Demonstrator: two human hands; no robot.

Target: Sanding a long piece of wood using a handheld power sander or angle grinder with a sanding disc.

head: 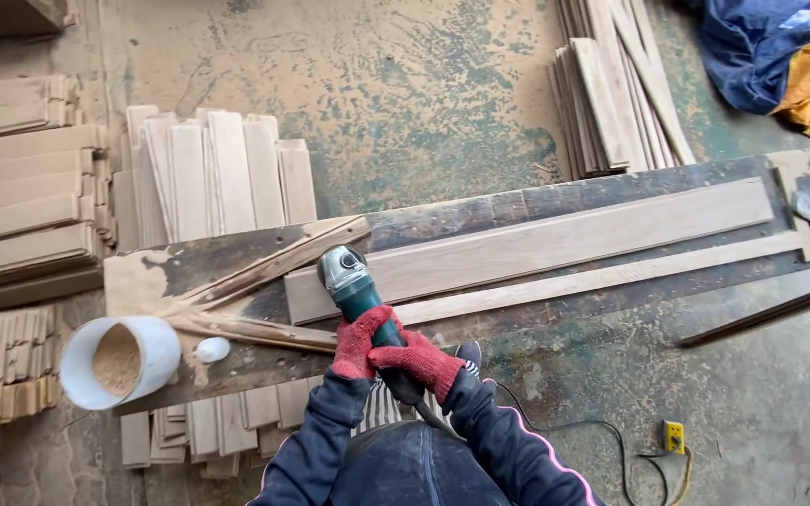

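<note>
- The angle grinder (356,290) lies with its grey metal head on the near-left end of the long plank (527,248); its green body runs back from there toward the person, so its long axis goes from the plank down and slightly right, head pointing away from the person.
- The left hand (358,342), in a red knit glove, is wrapped tight around the green body just behind the grinder's head.
- The right hand (424,361), also in a red glove, is closed round the dark rear handle, just behind the left hand and touching it.
- A black cable (564,426) runs from the grinder's rear end across the floor to a yellow plug (674,437), well to the right of the grinder.
- The long plank lies flat on the dark, worn desk (480,211), its long axis running from the grinder up to the right along the desk.
- A thinner strip (611,276) lies just beside the plank on the near side, parallel to it.
- A white tube (122,361) holding sawdust rests on the desk's left end, left of the grinder, its open mouth facing the camera; a small white lump (212,349) sits between it and the grinder.
- Stacks of short boards (213,173) stand on the floor beyond the desk, up and left of the grinder.
</note>
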